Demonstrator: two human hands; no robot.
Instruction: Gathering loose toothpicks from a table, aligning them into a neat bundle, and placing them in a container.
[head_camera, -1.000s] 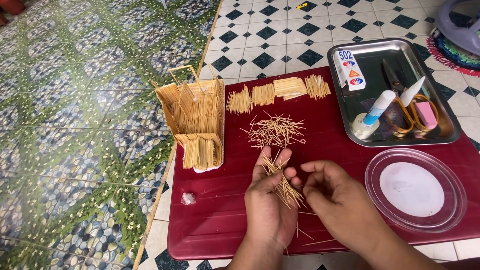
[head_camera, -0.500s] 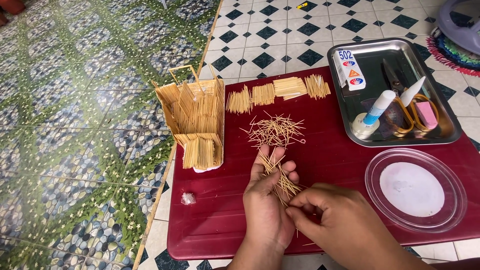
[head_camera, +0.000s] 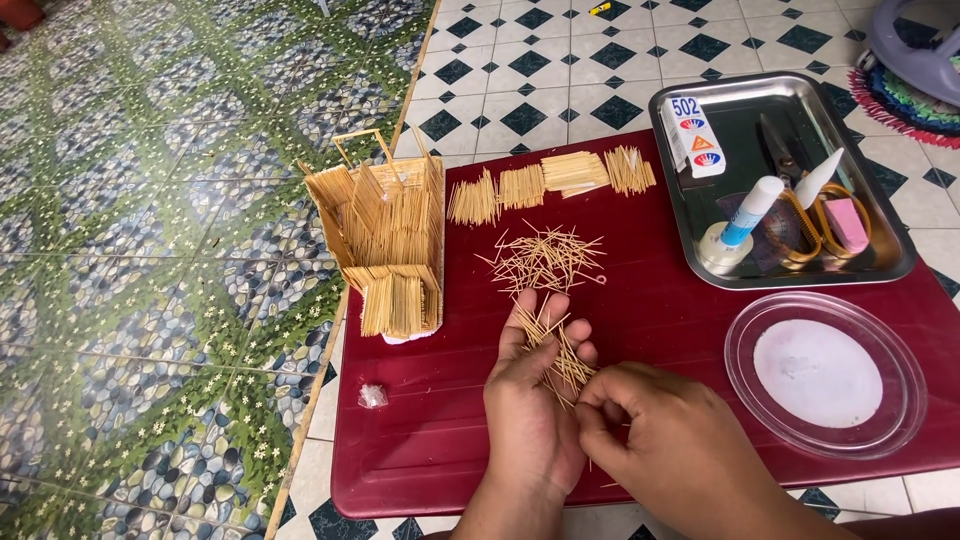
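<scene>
Two hands meet low on a dark red board (head_camera: 420, 440) that lies on a tiled floor. The left hand (head_camera: 530, 420) lies palm up with its fingers loosely curled under a small bundle of toothpicks (head_camera: 555, 350), which rests across the fingers and palm and sticks out past the fingertips. The right hand (head_camera: 660, 440) is bent in from the right, its fingertips pinched at the near end of that bundle, touching the left palm. Just beyond the bundle a loose heap (head_camera: 545, 260) of toothpicks lies scattered on the board, and farther back four neat rows (head_camera: 550, 185) of cut sticks lie side by side. At the board's left edge stands a small stick house (head_camera: 385, 240), upright, its roof unfinished. A steel tray (head_camera: 880, 260) sits at the far right corner of the board; in it lie a small glue box (head_camera: 693, 135) leaning against the left wall, a white glue bottle (head_camera: 745, 215) with a blue band lying tilted, scissors (head_camera: 790, 170) with orange handles, and a pink block (head_camera: 845, 222) just beside the handles. Near the right hand, in front of the tray, is a clear round lid (head_camera: 760, 400) holding a white disc (head_camera: 818, 372). A crumpled scrap (head_camera: 372, 396) lies near the board's left edge.
</scene>
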